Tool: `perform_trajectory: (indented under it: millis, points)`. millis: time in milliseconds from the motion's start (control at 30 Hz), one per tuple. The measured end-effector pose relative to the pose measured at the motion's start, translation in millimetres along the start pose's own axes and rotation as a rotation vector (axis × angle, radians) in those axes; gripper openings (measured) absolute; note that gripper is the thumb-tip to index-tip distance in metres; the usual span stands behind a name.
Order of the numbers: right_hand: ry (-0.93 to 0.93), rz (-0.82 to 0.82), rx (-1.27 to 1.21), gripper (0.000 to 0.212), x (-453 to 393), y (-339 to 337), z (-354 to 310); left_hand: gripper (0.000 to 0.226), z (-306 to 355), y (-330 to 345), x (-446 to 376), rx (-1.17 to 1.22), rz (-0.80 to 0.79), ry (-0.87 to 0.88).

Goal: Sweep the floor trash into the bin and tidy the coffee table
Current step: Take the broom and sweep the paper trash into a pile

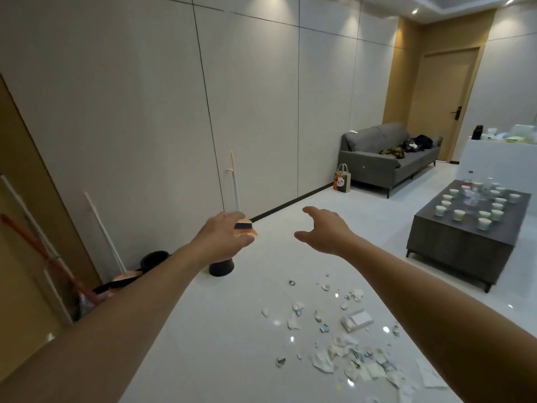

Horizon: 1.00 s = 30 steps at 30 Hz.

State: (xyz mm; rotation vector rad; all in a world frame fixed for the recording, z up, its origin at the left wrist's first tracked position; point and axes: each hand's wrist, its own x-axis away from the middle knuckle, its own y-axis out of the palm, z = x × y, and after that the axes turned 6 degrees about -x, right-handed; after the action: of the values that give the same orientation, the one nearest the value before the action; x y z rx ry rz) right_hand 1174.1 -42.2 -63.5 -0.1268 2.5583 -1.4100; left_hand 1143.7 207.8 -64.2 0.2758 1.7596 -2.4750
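Torn paper scraps and a small white box [356,319] litter the glossy white floor at the lower right. A broom [234,187] with a white and pink handle stands upright against the wall, its pink and black head partly hidden behind my left hand [223,238]. That hand is stretched out in front of the broom head with relaxed fingers and holds nothing. My right hand [325,229] reaches forward beside it, fingers spread and empty. A black bin [221,267] sits on the floor just below my left hand. The dark coffee table [465,242] at the right carries several white cups and plastic bottles.
A second long-handled dustpan [101,231] and a red mop [43,251] lean against the wall at the left, next to another black bin [154,258]. A grey sofa [386,158] with clothes and a paper bag [342,180] stand at the far wall.
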Motion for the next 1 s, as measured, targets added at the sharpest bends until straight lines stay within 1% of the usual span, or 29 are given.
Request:
perform_trajectory:
  millis: [67,133,267,433,567,700,767,867,1000]
  points:
    - [0.017,-0.02,-0.027,0.075,-63.8,3.5,-0.1,0.058,-21.4,-1.3,-56.3,-0.027,-0.026,-0.022]
    - [0.005,-0.024,-0.044,0.074,-114.3,7.4,-6.6,0.062,-41.9,-6.6,-99.9,-0.054,-0.033,-0.053]
    - [-0.015,-0.056,-0.05,0.073,-229.6,35.0,-22.8,0.064,-91.2,-10.0,-208.0,-0.046,0.001,-0.124]
    - [-0.019,-0.072,-0.011,0.073,-374.8,88.9,-23.8,0.065,-161.4,23.6,-348.2,-0.01,-0.01,-0.105]
    - [0.023,-0.077,0.022,0.072,-492.6,131.4,-28.3,0.071,-224.7,51.7,-463.6,0.037,-0.051,-0.102]
    - [0.088,-0.139,0.043,0.072,-593.5,158.2,-44.9,0.073,-278.7,51.6,-565.6,0.065,-0.118,-0.138]
    - [0.092,-0.139,0.052,0.072,-642.4,169.2,-51.2,0.07,-302.5,50.3,-616.0,0.081,-0.117,-0.146]
    - [0.099,-0.136,0.03,0.071,-710.5,189.1,-52.7,0.066,-332.6,58.7,-683.0,0.087,-0.092,-0.138]
    - [0.122,-0.201,0.01,0.071,-797.5,225.3,-42.7,0.069,-364.5,84.5,-755.6,0.087,-0.151,-0.151]
